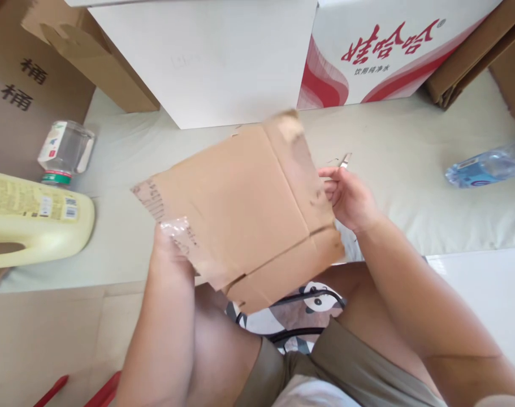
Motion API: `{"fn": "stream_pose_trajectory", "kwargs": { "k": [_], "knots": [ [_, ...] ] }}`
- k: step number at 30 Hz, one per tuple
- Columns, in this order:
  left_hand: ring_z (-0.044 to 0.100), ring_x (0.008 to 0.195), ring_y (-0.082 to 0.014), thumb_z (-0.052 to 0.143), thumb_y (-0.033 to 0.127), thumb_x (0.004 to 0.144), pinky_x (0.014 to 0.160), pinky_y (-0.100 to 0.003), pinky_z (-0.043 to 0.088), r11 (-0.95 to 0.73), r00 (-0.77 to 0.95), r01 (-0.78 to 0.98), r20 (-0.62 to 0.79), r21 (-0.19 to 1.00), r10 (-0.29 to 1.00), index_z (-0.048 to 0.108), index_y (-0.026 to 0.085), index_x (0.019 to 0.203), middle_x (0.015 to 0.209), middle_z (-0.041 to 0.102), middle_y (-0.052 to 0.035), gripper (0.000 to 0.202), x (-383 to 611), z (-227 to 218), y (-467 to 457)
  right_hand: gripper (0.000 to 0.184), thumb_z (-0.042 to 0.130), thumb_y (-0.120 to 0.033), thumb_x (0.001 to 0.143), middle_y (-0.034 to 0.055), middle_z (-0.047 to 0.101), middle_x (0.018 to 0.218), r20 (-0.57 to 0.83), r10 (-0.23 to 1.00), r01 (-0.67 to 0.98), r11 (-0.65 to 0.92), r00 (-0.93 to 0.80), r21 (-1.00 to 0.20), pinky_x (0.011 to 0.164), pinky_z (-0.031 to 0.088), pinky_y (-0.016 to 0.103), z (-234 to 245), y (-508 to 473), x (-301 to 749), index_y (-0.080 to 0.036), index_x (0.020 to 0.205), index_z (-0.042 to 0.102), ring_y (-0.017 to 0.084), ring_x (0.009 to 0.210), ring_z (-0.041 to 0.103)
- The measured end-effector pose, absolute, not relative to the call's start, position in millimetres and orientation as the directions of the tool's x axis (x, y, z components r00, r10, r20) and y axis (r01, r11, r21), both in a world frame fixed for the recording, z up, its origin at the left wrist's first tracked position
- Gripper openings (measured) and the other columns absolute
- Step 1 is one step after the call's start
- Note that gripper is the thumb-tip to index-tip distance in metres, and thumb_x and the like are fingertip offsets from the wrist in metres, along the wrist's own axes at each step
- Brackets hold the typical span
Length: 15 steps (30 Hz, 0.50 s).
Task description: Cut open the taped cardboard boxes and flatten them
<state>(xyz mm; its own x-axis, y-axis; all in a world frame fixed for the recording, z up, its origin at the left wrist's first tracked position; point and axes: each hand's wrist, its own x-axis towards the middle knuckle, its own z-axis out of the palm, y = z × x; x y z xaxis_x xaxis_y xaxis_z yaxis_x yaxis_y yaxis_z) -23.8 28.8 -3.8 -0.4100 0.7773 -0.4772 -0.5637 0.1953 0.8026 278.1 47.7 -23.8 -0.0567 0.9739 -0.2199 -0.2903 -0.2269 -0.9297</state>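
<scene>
A flattened piece of brown cardboard [240,209], with a strip of clear tape and torn, printed edges on its left side, is held tilted above my lap. My left hand [169,244] grips its left edge; the fingers are hidden behind the board. By the opposite edge, my right hand [350,198] is closed on a small silvery blade [345,160], whose tip points up and away. The right fingertips are close against the cardboard; whether they touch it I cannot tell. Short creased flaps run along the board's right and near sides.
Behind stand a white box [206,62] and a red-and-white water carton [380,62]. A yellow jug [37,220] and a clear bottle [66,150] lie left; a blue-labelled bottle [486,167] lies right. Folded cardboard [464,62] leans at far right. Red handles [100,390] show lower left.
</scene>
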Motion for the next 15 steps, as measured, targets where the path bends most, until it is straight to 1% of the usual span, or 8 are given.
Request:
{"fn": "stream_pose_trajectory", "kwargs": {
  "k": [2, 4, 6, 8, 10, 12, 14, 15],
  "knots": [
    [0.074, 0.066, -0.0244, 0.063, 0.055, 0.086, 0.066, -0.039, 0.066, 0.125, -0.486, -0.553, -0.441, 0.824, 0.754, 0.072, 0.018, 0.089, 0.071, 0.074, -0.0024, 0.038, -23.3, 0.6, 33.3, 0.058, 0.078, -0.075, 0.072, 0.0002, 0.072, 0.072, -0.272, 0.958, -0.32, -0.287, -0.091, -0.903, 0.055, 0.056, 0.028, -26.9, 51.7, 282.1, -0.023, 0.096, 0.072, 0.016, 0.062, 0.07],
    [0.075, 0.072, -0.0241, 0.056, 0.054, 0.093, 0.07, -0.038, 0.066, 0.079, -0.466, -0.552, -0.386, 0.83, 0.796, 0.073, 0.017, 0.099, 0.078, 0.076, -0.0044, 0.041, -27.6, 1.9, 40.1, 0.057, 0.077, -0.074, 0.073, 0.001, 0.074, 0.076, -0.28, 0.955, -0.315, -0.297, -0.1, -0.901, 0.058, 0.057, 0.029, -30.4, 54.7, 285.3, -0.023, 0.098, 0.071, 0.018, 0.066, 0.072],
    [0.077, 0.08, -0.024, 0.051, 0.049, 0.099, 0.076, -0.037, 0.065, -0.004, -0.433, -0.566, -0.293, 0.825, 0.852, 0.072, 0.017, 0.111, 0.088, 0.079, -0.0075, 0.041, -33.2, 1.9, 48.0, 0.056, 0.078, -0.073, 0.073, 0.0007, 0.073, 0.077, -0.265, 0.959, -0.305, -0.283, -0.1, -0.909, 0.061, 0.058, 0.031, -33.7, 56.4, 286.1, -0.024, 0.098, 0.07, 0.02, 0.071, 0.073],
    [0.077, 0.086, -0.0234, 0.045, 0.043, 0.104, 0.078, -0.035, 0.064, -0.097, -0.441, -0.583, -0.213, 0.807, 0.872, 0.072, 0.018, 0.119, 0.094, 0.08, -0.0098, 0.039, -36.1, 2.1, 55.1, 0.055, 0.078, -0.074, 0.071, 0.0007, 0.071, 0.074, -0.253, 0.962, -0.297, -0.272, -0.102, -0.915, 0.066, 0.06, 0.035, -35.7, 56.3, 283.4, -0.026, 0.094, 0.067, 0.024, 0.078, 0.075],
    [0.077, 0.09, -0.0221, 0.039, 0.037, 0.107, 0.077, -0.031, 0.062, -0.146, -0.46, -0.595, -0.187, 0.79, 0.868, 0.072, 0.019, 0.122, 0.096, 0.08, -0.0106, 0.04, -35.3, 2.4, 59.4, 0.056, 0.082, -0.073, 0.066, 0.0021, 0.072, 0.077, -0.26, 0.957, -0.284, -0.286, -0.124, -0.915, 0.074, 0.062, 0.041, -35.0, 53.8, 277.2, -0.026, 0.091, 0.065, 0.027, 0.087, 0.076],
    [0.077, 0.092, -0.0217, 0.04, 0.036, 0.107, 0.076, -0.029, 0.061, -0.152, -0.458, -0.61, -0.19, 0.778, 0.868, 0.072, 0.021, 0.123, 0.095, 0.08, -0.01, 0.039, -32.8, 2.0, 60.1, 0.059, 0.089, -0.067, 0.06, 0.0043, 0.076, 0.089, -0.271, 0.952, -0.287, -0.303, -0.146, -0.909, 0.085, 0.063, 0.044, -31.8, 48.7, 269.6, -0.026, 0.096, 0.067, 0.03, 0.098, 0.076],
    [0.076, 0.091, -0.0228, 0.044, 0.04, 0.105, 0.076, -0.03, 0.06, -0.137, -0.432, -0.627, -0.196, 0.767, 0.881, 0.072, 0.02, 0.121, 0.093, 0.079, -0.0098, 0.038, -31.5, 0.4, 57.9, 0.063, 0.092, -0.061, 0.057, 0.0062, 0.079, 0.1, -0.284, 0.944, -0.298, -0.324, -0.169, -0.898, 0.092, 0.063, 0.048, -28.0, 41.6, 264.0, -0.025, 0.103, 0.069, 0.031, 0.106, 0.075],
    [0.076, 0.091, -0.0236, 0.047, 0.044, 0.104, 0.077, -0.031, 0.061, -0.113, -0.403, -0.641, -0.207, 0.759, 0.891, 0.073, 0.02, 0.119, 0.091, 0.079, -0.0097, 0.038, -32.0, -0.7, 56.2, 0.063, 0.091, -0.061, 0.058, 0.007, 0.079, 0.102, -0.295, 0.939, -0.301, -0.337, -0.177, -0.892, 0.093, 0.063, 0.049, -26.7, 37.8, 262.9, -0.025, 0.105, 0.07, 0.032, 0.107, 0.075]
  ]
}}
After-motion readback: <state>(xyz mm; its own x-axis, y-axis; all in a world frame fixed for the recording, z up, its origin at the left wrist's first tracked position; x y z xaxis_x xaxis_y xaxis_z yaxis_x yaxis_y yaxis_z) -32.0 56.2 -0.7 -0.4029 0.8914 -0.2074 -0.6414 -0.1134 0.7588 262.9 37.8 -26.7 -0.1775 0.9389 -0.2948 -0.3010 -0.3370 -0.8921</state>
